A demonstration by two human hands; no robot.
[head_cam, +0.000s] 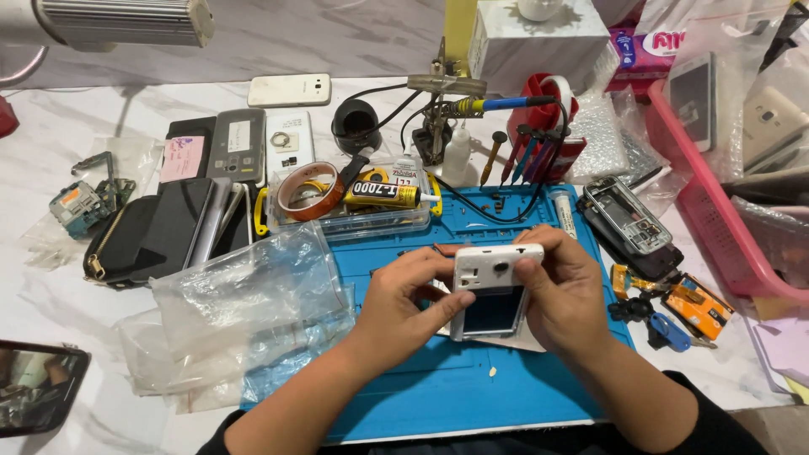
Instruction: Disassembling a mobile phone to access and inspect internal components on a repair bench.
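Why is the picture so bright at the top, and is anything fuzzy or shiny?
In the head view, the ribbed metal lamp at top left lights the white marble-patterned table strongly; the crumpled clear plastic bags catch shiny glare; the white phone held in both hands looks sharp, while the dark-framed mirror at the lower left edge looks slightly soft.

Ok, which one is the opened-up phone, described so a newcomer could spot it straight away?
Start at the blue work mat, where both hands hold a white phone. Go past the right hand to the mat's right edge. The opened phone lies there at an angle, dark-framed with bare metal insides showing, unlike the closed phones at upper left.
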